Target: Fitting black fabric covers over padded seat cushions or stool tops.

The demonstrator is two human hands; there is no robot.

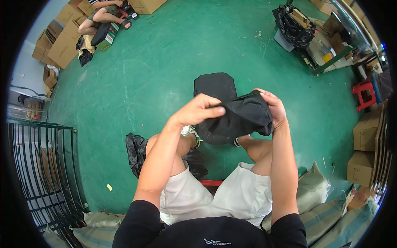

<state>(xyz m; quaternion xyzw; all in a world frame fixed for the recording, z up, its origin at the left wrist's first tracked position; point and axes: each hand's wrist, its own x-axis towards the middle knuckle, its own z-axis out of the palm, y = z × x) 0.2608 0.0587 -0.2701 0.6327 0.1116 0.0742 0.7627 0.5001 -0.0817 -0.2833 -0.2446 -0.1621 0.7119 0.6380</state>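
A piece of black fabric (245,115), folded and pouch-like, is held up between my two hands above the floor. My left hand (201,110) is closed on its left end, with the thumb on top and the other fingers partly hidden. At the upper right corner, my right hand (274,106) grips the fabric, thumb along the edge and fingers behind it. Beneath, a flat black piece with rounded corners (214,84) lies on the floor between my feet, partly covered by the held fabric. I cannot tell whether the two are joined.
Black plastic bags (136,152) lie by my left leg. A green metal rack (45,165) stands at left, and woven sacks (318,215) lie behind me at right. Cardboard boxes (360,168) and a red stool (364,94) stand farther right. Another person (103,16) sits at the far left.
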